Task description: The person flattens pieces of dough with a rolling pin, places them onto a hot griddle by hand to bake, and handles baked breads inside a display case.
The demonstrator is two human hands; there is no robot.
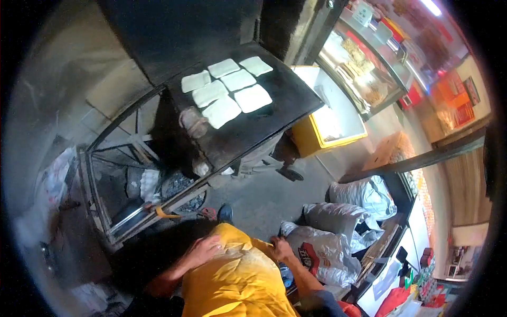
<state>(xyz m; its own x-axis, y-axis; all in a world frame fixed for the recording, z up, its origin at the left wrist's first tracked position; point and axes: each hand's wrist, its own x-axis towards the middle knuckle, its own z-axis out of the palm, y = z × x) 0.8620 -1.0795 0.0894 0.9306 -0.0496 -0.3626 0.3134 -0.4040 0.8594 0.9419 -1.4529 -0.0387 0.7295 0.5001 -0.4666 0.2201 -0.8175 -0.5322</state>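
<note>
A yellow apron with pale dusty marks covers the front of the body at the bottom of the view. My left hand lies on its upper left edge, fingers together against the cloth. At the apron's right edge, my right hand is closed on the cloth. Beyond them, several flat white dough pieces lie in uneven rows on a dark griddle. A brownish bundled cloth rests at the griddle's left edge.
Several silvery sacks stand on the right. A yellow box with a white interior is beside the griddle. A metal frame with tools stands at left. A glass display case is at the upper right.
</note>
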